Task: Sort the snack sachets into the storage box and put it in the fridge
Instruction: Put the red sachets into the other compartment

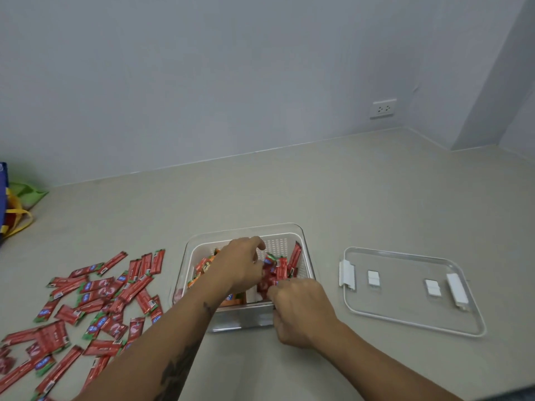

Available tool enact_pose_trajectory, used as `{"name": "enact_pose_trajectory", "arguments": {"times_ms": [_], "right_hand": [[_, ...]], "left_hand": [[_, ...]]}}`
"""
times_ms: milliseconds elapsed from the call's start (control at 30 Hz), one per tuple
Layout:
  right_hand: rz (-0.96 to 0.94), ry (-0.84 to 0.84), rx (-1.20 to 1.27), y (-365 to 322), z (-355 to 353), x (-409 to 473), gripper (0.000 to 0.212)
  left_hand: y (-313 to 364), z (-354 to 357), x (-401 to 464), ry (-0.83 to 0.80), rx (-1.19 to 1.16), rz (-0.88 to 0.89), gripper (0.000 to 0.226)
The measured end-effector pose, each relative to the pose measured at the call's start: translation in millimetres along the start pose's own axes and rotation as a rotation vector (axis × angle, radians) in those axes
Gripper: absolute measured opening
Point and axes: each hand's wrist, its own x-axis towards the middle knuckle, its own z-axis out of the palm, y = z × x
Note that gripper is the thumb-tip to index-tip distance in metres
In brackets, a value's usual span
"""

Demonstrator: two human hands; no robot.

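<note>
A clear storage box [301, 235] with a white perforated liner stands in the middle of the beige surface. Inside lie orange sachets [202, 274] on the left and red sachets [279, 269] on the right. My left hand [240, 264] reaches into the box, its curled fingers on the red sachets. My right hand [301, 308] is at the box's near right corner and pinches the near end of the red bunch. Many loose red sachets [98, 302] are scattered on the surface to the left of the box.
The box's clear lid [411, 314] with white clips lies flat to the right. A blue, green and yellow bag [13, 209] sits at the far left edge. Walls close off the back, with a socket [382, 109] at the right.
</note>
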Motion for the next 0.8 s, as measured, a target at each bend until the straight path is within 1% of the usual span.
{"name": "enact_pose_trajectory", "arguments": {"times_ms": [67,167,233,300,333,400,500,567,700,800], "right_hand": [[-0.009,0.025,-0.003,-0.1,0.5,0.5,0.017],[-0.007,0.026,0.051,-2.0,-4.8,-1.1,0.017],[0.038,-0.006,0.194,-1.0,-11.0,0.0,0.016],[0.099,-0.036,0.411,-3.9,-17.5,6.1,0.017],[0.108,-0.033,0.507,-8.4,-20.9,11.5,0.016],[0.075,0.009,0.591,-24.2,-25.0,26.0,0.018],[-0.008,0.067,0.634,-62.4,-33.1,51.3,0.016],[-0.067,0.071,0.656,-92.9,-34.7,67.5,0.014],[-0.157,0.011,0.627,-157.7,-23.6,93.4,0.016],[-0.211,-0.078,0.579,-205.5,-12.4,109.1,0.018]], "left_hand": [[-6.8,-0.4,-9.5,0.061,-0.04,0.007,0.03],[-21.4,-1.7,-25.0,0.142,-0.087,-0.002,0.025],[-33.2,-4.1,-38.5,0.173,-0.115,-0.013,0.022],[-48.9,-7.9,-54.2,0.213,-0.145,-0.04,0.02],[-58.0,-10.1,-61.8,0.242,-0.156,-0.051,0.019],[-78.9,-14.1,-76.6,0.299,-0.181,-0.064,0.019],[-113.2,-21.3,-100.7,0.375,-0.227,-0.096,0.021],[-138.6,-25.8,-119.0,0.414,-0.252,-0.125,0.022],[-198.9,-34.6,-162.7,0.464,-0.259,-0.222,0.021],[-245.0,-36.5,-198.5,0.418,-0.278,-0.321,0.022]]}}
